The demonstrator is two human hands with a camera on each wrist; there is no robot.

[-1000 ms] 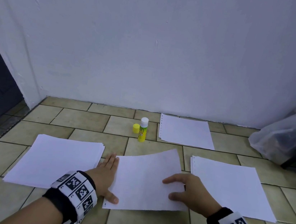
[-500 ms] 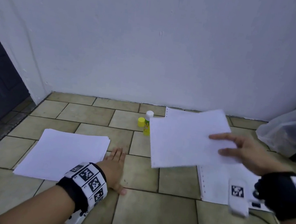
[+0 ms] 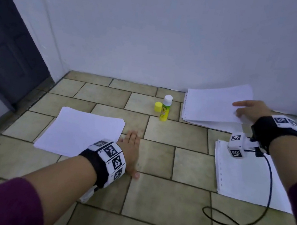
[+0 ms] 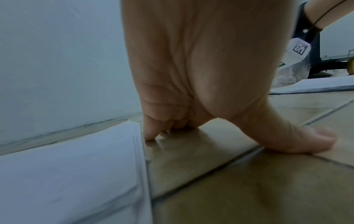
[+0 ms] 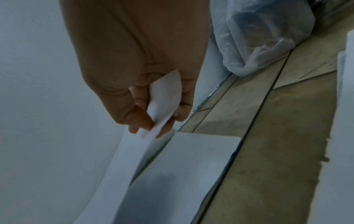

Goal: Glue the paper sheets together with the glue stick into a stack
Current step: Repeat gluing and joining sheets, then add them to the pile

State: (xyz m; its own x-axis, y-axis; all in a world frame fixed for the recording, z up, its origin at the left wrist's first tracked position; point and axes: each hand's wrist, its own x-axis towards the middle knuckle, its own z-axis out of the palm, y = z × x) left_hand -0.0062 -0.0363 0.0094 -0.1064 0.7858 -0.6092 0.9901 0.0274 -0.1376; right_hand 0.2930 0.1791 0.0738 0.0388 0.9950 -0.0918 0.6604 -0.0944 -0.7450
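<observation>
My right hand (image 3: 237,110) pinches one white sheet (image 3: 213,104) by its right edge. It holds the sheet tilted just above the far paper stack (image 3: 212,123) by the wall. The right wrist view shows thumb and fingers of this hand (image 5: 151,128) gripping the bent sheet (image 5: 164,97) over that stack (image 5: 182,166). My left hand (image 3: 131,153) lies flat on the tiled floor beside the left paper stack (image 3: 82,134), fingers straight (image 4: 210,112). The glue stick (image 3: 165,108) stands uncapped, its yellow cap (image 3: 157,106) on the floor next to it.
A third paper stack (image 3: 245,174) lies on the floor at the right, with a black cable (image 3: 265,193) trailing over it. A plastic bag (image 5: 258,37) sits in the right corner. The white wall runs behind, and a dark door (image 3: 7,46) stands at the left.
My right hand has lifted the sheet off the middle of the floor and carried it back and right, over the far stack. My left hand has stayed flat on the floor.
</observation>
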